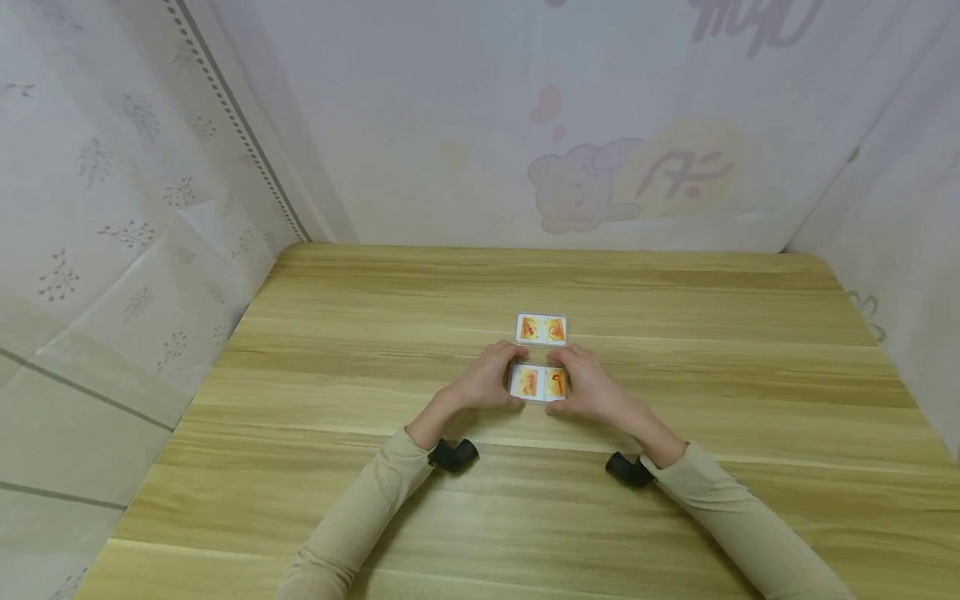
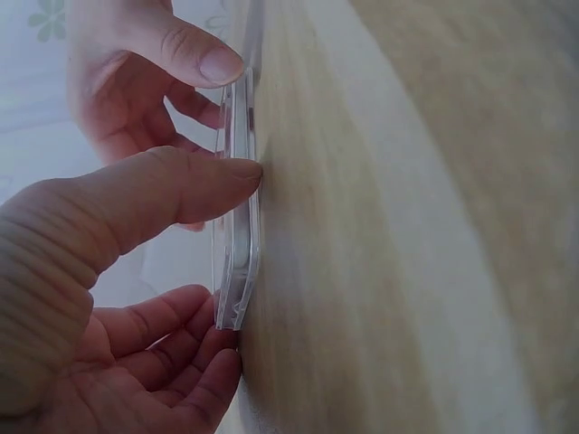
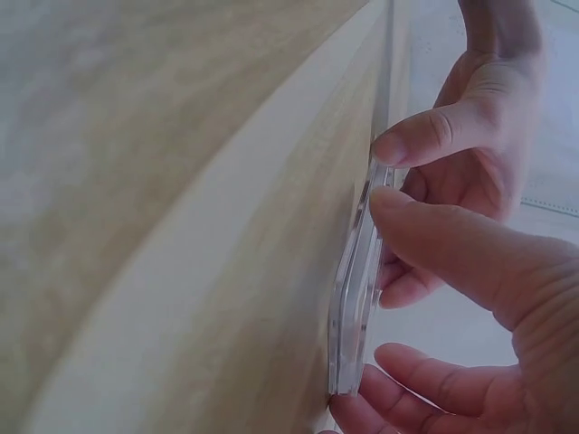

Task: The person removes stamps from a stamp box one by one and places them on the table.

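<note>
Both hands hold a flat clear plastic case (image 1: pixel 536 382) with orange and yellow pictures on white inside it. My left hand (image 1: pixel 491 379) pinches its left end, thumb at the near edge and fingers at the far side. At the right end my right hand (image 1: pixel 592 385) pinches it the same way. Seen edge-on in the left wrist view, the case (image 2: pixel 237 249) lies at or just over the tabletop; any gap is hard to tell. A second similar case (image 1: pixel 542 329) lies flat just beyond the fingers, untouched.
The wood-grain table (image 1: pixel 360 333) has rounded far corners. A pale printed curtain (image 1: pixel 420 125) hangs along its far edge, with more cloth at both sides. Black wrist-worn devices (image 1: pixel 454 455) sit near both cuffs.
</note>
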`<action>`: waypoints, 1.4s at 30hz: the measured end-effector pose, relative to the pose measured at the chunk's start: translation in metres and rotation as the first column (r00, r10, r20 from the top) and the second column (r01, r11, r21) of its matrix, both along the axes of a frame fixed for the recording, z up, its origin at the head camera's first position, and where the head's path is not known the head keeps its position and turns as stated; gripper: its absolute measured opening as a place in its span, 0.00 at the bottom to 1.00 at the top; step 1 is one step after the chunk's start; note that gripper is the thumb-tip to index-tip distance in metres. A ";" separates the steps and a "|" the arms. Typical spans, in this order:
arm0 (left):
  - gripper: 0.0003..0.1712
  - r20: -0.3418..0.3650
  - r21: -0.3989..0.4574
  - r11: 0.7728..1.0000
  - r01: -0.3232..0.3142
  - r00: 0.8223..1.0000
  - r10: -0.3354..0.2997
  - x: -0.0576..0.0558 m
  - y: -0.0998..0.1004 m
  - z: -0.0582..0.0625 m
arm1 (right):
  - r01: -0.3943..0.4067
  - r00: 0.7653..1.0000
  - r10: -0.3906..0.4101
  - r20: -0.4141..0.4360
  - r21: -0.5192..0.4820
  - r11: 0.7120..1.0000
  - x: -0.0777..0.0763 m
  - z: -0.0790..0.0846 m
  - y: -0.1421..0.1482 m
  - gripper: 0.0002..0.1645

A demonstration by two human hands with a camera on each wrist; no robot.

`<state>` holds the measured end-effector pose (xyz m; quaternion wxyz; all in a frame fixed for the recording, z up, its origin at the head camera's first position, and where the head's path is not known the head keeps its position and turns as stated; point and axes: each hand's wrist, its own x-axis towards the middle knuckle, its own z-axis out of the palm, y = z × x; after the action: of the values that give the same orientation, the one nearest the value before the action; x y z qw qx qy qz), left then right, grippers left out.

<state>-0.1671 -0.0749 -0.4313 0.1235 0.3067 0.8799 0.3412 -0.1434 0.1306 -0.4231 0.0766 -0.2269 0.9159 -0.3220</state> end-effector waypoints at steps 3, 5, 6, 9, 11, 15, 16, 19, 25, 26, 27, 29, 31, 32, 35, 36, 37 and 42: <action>0.39 0.004 0.001 1.000 0.002 1.000 -0.002 0.000 0.000 0.000 | -0.004 1.000 0.004 0.001 0.001 1.000 0.000 0.000 -0.001 0.39; 0.39 0.005 0.003 1.000 0.003 1.000 -0.003 0.000 0.000 0.000 | -0.007 1.000 0.007 0.000 -0.002 1.000 0.000 0.000 -0.002 0.38; 0.39 0.004 0.003 1.000 0.003 1.000 -0.003 0.000 0.000 0.000 | -0.008 1.000 0.008 -0.003 -0.002 1.000 0.000 0.000 -0.002 0.38; 0.38 -0.001 0.003 1.000 0.004 1.000 -0.004 0.000 -0.001 0.000 | -0.012 1.000 0.013 -0.015 0.007 1.000 0.000 -0.001 -0.003 0.35; 0.38 -0.005 0.002 1.000 0.005 1.000 -0.005 0.000 -0.001 0.000 | -0.014 1.000 0.014 -0.022 0.015 1.000 -0.001 -0.001 -0.003 0.34; 0.37 -0.008 0.002 1.000 0.008 1.000 -0.008 0.000 -0.001 0.000 | -0.017 0.999 0.017 -0.028 0.018 1.000 -0.001 -0.002 -0.003 0.32; 0.37 -0.009 0.002 1.000 0.010 1.000 -0.010 0.000 -0.001 0.001 | -0.019 0.999 0.019 -0.029 0.015 1.000 -0.001 -0.002 -0.003 0.31; 0.37 -0.011 0.006 1.000 0.013 1.000 -0.013 0.000 -0.001 0.001 | -0.027 0.999 0.027 -0.037 0.013 1.000 -0.002 -0.003 -0.002 0.31; 0.37 -0.016 -0.005 1.000 0.010 1.000 -0.010 0.001 -0.001 0.001 | -0.029 0.999 0.029 -0.038 0.013 1.000 -0.003 -0.004 -0.002 0.31; 0.37 -0.017 -0.007 1.000 0.011 1.000 -0.011 0.001 -0.001 0.001 | -0.027 0.999 0.028 -0.038 0.014 1.000 -0.003 -0.004 -0.002 0.31; 0.37 -0.017 -0.007 1.000 0.011 1.000 -0.011 0.001 -0.001 0.002 | -0.027 0.999 0.028 -0.040 0.013 1.000 -0.003 -0.004 -0.002 0.31; 0.37 -0.019 -0.008 1.000 0.013 1.000 -0.013 0.001 -0.001 0.002 | -0.027 0.999 0.027 -0.038 0.011 1.000 -0.003 -0.004 -0.002 0.31; 0.37 -0.019 -0.008 1.000 0.014 1.000 -0.014 0.001 -0.001 0.003 | -0.029 0.999 0.029 -0.040 0.012 1.000 -0.003 -0.003 -0.002 0.31; 0.37 -0.019 -0.010 1.000 0.014 1.000 -0.014 0.001 -0.001 0.003 | -0.029 0.999 0.029 -0.041 0.015 0.999 -0.003 -0.003 -0.003 0.32; 0.37 -0.017 -0.013 1.000 0.013 1.000 -0.013 0.001 -0.001 0.003 | -0.029 0.999 0.030 -0.045 0.021 0.999 -0.003 -0.002 -0.002 0.32; 0.37 -0.016 -0.011 1.000 0.013 1.000 -0.013 0.001 -0.001 0.003 | -0.029 0.998 0.030 -0.048 0.023 0.999 -0.003 -0.002 -0.002 0.32; 0.37 -0.016 -0.011 1.000 0.012 1.000 -0.012 0.001 -0.001 0.003 | -0.027 0.999 0.028 -0.047 0.022 0.999 -0.003 -0.001 -0.002 0.33; 0.38 -0.012 -0.005 1.000 0.015 1.000 -0.015 0.001 -0.001 0.003 | -0.033 0.997 0.034 -0.065 0.021 0.999 -0.004 -0.002 -0.002 0.32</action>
<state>-0.1664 -0.0760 -0.4283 0.1216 0.3151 0.8792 0.3361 -0.1470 0.1285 -0.4246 0.0542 -0.2518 0.9172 -0.3039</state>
